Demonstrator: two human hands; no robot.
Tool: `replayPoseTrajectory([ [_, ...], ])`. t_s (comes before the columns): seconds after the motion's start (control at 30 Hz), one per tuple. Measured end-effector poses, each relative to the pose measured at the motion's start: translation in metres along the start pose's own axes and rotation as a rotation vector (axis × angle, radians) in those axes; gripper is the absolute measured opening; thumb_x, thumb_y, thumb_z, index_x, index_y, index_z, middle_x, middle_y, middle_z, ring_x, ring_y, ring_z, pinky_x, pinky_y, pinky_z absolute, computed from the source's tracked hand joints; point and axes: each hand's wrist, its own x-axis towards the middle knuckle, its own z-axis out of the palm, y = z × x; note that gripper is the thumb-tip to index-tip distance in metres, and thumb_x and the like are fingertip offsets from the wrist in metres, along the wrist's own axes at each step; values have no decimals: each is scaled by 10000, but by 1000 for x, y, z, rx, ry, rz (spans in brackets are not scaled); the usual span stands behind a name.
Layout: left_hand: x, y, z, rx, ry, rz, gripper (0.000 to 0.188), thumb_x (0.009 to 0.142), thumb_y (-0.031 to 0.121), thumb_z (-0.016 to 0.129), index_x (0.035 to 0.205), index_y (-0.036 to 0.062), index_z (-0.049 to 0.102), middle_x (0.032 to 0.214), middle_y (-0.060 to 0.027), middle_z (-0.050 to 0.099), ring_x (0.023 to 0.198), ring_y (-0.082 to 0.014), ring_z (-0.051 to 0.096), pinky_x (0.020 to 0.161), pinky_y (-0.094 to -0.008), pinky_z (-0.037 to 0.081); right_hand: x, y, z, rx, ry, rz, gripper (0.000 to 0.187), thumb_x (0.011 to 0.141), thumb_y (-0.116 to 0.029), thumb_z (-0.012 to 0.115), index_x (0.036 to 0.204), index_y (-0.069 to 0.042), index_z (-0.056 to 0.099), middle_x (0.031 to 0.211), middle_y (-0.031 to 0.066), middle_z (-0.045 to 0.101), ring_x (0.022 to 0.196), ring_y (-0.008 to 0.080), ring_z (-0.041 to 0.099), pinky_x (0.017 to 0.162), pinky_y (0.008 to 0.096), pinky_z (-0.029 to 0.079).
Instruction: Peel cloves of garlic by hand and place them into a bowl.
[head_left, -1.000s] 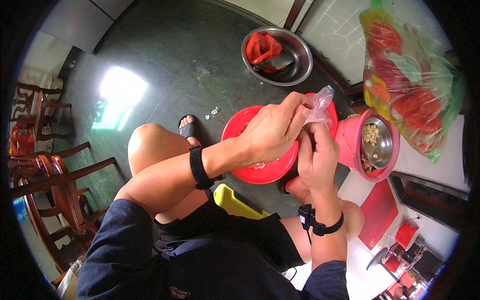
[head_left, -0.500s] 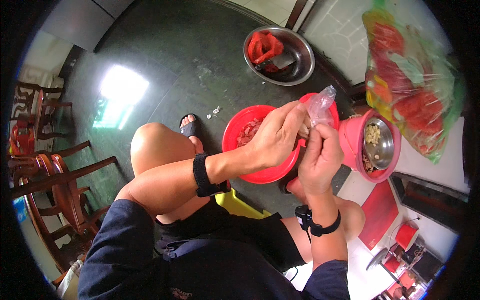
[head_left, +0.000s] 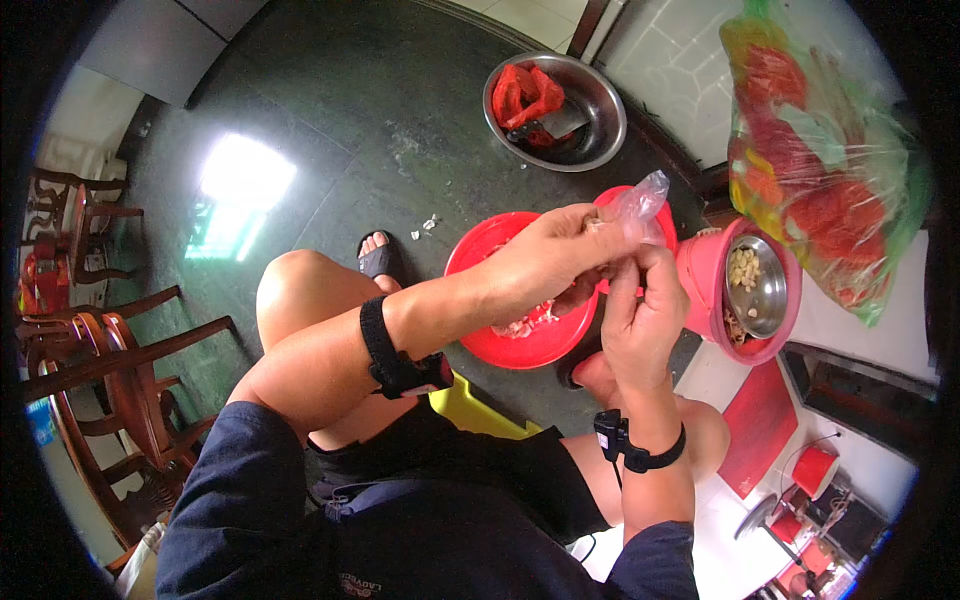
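My left hand and my right hand meet above a red basin, fingertips pinched close together. Whatever small thing sits between them is hidden by the fingers. Scraps, pale and flaky like garlic skins, lie in the basin. Just beyond my fingertips shows a clear plastic bag, over a smaller red container; whether a finger touches it I cannot tell. To the right, a steel bowl with several pale peeled cloves rests in a pink bucket.
A steel basin on the dark floor holds a red bag and a cleaver. A green-tinted bag of red things is at right. Wooden chairs stand left; a yellow stool is under me.
My left hand has rolled over and its fingers now cover the pale bit that showed between the fingertips. My left forearm has shifted slightly left, uncovering scraps in the basin's near part.
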Motion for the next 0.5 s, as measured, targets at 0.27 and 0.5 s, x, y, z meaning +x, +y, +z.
replayPoseTrajectory([
  [0.27, -9, 8, -10, -434, -38, -193, 162, 970, 276, 507, 1061, 149, 550, 732, 6, 393, 526, -117, 355, 426, -268, 245, -11, 20, -12, 403, 12, 678, 182, 1069, -128, 530, 976, 0, 618, 757, 29, 601, 630, 105, 551, 584, 283, 454],
  [0.5, -5, -3, -29, -493, -58, -250, 155, 949, 274, 470, 986, 144, 545, 721, 6, 379, 539, -125, 320, 451, -275, 239, -42, 58, 9, -173, -430, 357, 119, 976, -122, 634, 965, -26, 704, 799, 188, 683, 760, 360, 681, 710, 436, 519],
])
